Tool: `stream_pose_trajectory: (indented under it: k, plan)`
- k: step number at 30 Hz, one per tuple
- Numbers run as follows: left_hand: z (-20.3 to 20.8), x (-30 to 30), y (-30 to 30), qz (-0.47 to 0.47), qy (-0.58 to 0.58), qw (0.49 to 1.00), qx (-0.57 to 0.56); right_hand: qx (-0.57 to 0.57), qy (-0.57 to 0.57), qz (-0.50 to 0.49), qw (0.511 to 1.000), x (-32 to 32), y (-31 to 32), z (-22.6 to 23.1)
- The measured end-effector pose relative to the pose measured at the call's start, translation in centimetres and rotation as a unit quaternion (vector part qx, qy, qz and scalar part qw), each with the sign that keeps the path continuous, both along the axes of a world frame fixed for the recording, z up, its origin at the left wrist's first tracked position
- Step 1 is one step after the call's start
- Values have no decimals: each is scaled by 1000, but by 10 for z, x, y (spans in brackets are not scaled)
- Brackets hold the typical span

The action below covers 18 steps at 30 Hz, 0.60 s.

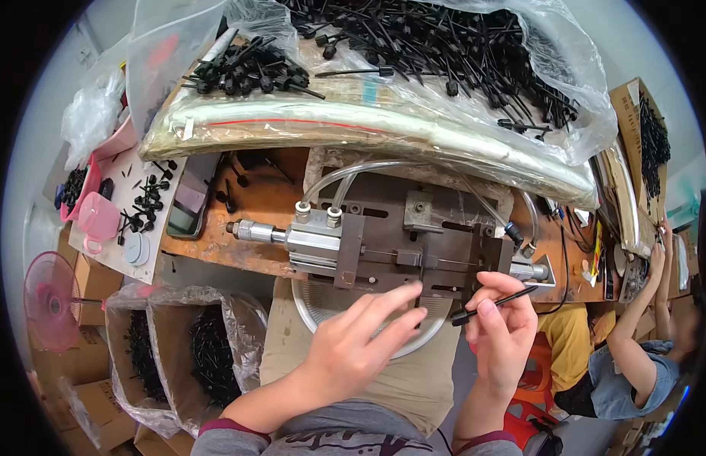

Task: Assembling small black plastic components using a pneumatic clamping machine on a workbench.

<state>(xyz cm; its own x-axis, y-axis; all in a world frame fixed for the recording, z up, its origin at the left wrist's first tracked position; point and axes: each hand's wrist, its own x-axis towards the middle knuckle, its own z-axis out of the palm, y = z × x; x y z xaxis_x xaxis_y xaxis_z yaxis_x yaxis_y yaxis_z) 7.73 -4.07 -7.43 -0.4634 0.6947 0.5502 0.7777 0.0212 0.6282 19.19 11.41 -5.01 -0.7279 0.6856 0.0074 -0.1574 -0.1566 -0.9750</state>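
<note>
My right hand [503, 328] pinches a thin black rod with a thicker end [495, 304] between thumb and fingers, to the right of the fixture's front edge. My left hand [360, 334] is stretched toward the front of the dark metal fixture [383, 267], its fingers apart. Beside those fingertips a slim black rod [423, 266] stands out of the fixture's middle; whether they touch it I cannot tell. A silver pneumatic cylinder [315, 247] with clear hoses sits at the fixture's left end. Below the fixture, partly behind my left hand, is a round mesh basket [307, 304].
A plastic-lined box [383, 121] heaped with black rod parts [413, 38] stands behind the fixture. At left are a phone [193, 194], loose black parts [146, 199], a pink cup [98, 219] and lined cartons [151, 319]. Another person [634, 357] works at far right.
</note>
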Motion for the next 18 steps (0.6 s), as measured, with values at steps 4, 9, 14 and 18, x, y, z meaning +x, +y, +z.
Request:
stream_pose_trajectory:
  k: [4, 9, 14, 18]
  plan:
    - [-14, -5, 9, 8, 86, 994, -67, 18, -6, -9, 1000, 5, -1, -4]
    - [-20, -1, 17, 30, 137, 982, -127, 23, -31, 21, 999, 11, 2, -6]
    - [-16, -6, 21, 34, 134, 980, -143, 12, -44, 42, 998, 13, 2, -9]
    - [-12, -5, 23, 38, 135, 978, -154, -2, -43, 43, 998, 12, 3, -13]
